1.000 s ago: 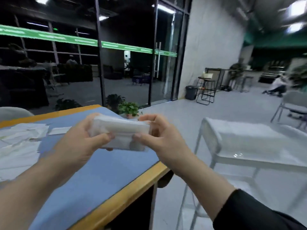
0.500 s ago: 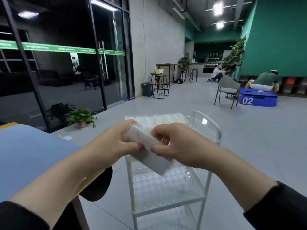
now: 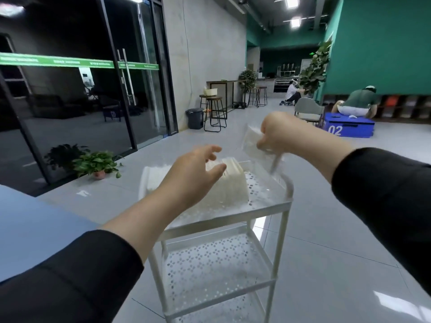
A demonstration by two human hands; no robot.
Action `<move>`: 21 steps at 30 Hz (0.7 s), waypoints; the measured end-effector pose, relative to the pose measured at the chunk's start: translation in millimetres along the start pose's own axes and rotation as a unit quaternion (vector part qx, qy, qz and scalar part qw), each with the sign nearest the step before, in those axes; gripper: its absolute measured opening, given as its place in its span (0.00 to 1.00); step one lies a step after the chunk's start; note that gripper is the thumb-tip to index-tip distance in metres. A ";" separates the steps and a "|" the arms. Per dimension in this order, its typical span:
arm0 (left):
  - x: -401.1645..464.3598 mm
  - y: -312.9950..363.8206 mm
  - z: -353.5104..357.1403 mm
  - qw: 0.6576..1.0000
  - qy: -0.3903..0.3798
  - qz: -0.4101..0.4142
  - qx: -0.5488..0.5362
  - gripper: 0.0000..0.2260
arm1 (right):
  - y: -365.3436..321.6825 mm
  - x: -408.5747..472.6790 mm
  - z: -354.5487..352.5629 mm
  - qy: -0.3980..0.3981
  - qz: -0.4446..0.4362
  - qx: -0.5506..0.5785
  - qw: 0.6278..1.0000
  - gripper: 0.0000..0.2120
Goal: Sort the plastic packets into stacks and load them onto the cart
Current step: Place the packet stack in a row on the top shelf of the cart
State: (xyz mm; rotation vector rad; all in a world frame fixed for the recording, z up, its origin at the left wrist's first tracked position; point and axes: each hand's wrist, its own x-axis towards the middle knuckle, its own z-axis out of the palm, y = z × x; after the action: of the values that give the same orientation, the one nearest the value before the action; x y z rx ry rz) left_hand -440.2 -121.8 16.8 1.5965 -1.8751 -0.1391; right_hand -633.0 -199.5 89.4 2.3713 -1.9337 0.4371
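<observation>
Glossy pale grey tiled floor [image 3: 326, 229]; dark black-framed glass doors [image 3: 130, 89] at left with green banding. Grey concrete wall [image 3: 205, 54], teal painted wall [image 3: 384, 43], lit ceiling panels [image 3: 295, 21]. Round wooden bar stools [image 3: 213, 108], small potted green plant [image 3: 98, 163].

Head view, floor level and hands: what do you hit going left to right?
Potted plant → left hand → bin → stool → right hand, holding a stack of packets → grey chair → blue box marked 02.
</observation>
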 end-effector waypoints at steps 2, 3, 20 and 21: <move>5.7 0.2 8.5 0.998 -0.021 0.007 0.054 0.21 | -7.1 10.0 10.0 -0.012 -0.013 -0.045 0.999 0.15; 8.1 -0.4 12.1 0.996 -0.031 0.011 0.081 0.21 | -11.1 12.8 14.9 -0.018 -0.027 -0.068 0.997 0.14; 37.6 -6.1 58.9 0.943 -0.058 0.097 0.314 0.18 | -16.2 31.2 59.6 -0.150 0.038 0.065 0.986 0.18; 38.1 -6.4 60.5 0.941 -0.054 0.098 0.319 0.17 | -15.9 29.0 59.4 -0.166 0.043 0.071 0.983 0.16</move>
State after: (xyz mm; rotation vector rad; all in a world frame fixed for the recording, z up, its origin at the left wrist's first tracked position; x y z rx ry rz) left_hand -468.8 -178.0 -17.6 1.8118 -2.2980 0.5342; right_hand -601.5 -236.4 41.8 2.5988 -2.2169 0.1985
